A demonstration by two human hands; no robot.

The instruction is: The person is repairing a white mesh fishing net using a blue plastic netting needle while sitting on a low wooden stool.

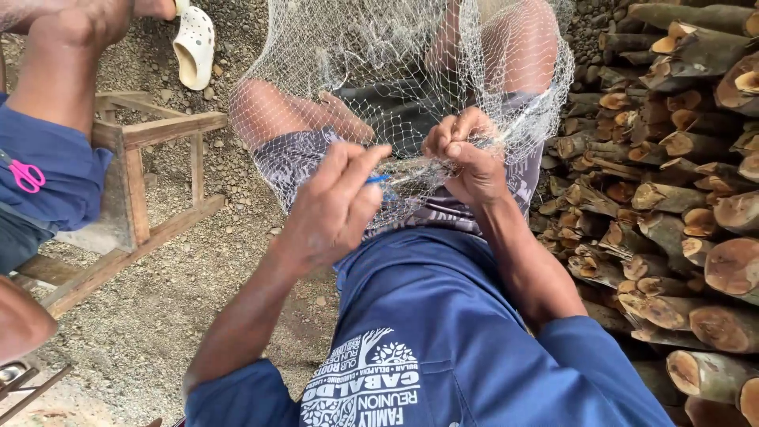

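1. Here the net (411,87) drapes over our knees and lap, just ahead of both hands, with its lower edge gathered between them.
2. Our right hand (466,158) is closed tight, pinching a bunch of mesh between thumb and fingers.
3. Our left hand (336,205) is half curled, fingers nearly straight, gripping a slim blue tool (378,179) whose tip touches the net just beside the right hand.
4. We judge the net light, limp and quick to snag; the thin threads look slippery, so a gathered bunch or the thicker edge cord gives the best hold.
5. To the right of the right hand, stacked logs (680,198) with rough cut ends stand close and could catch the mesh.
6. To the left of the left hand lies open gravel (182,277), then a wooden frame (158,182) and another person's blue sleeve (55,166) with pink scissors (26,175).
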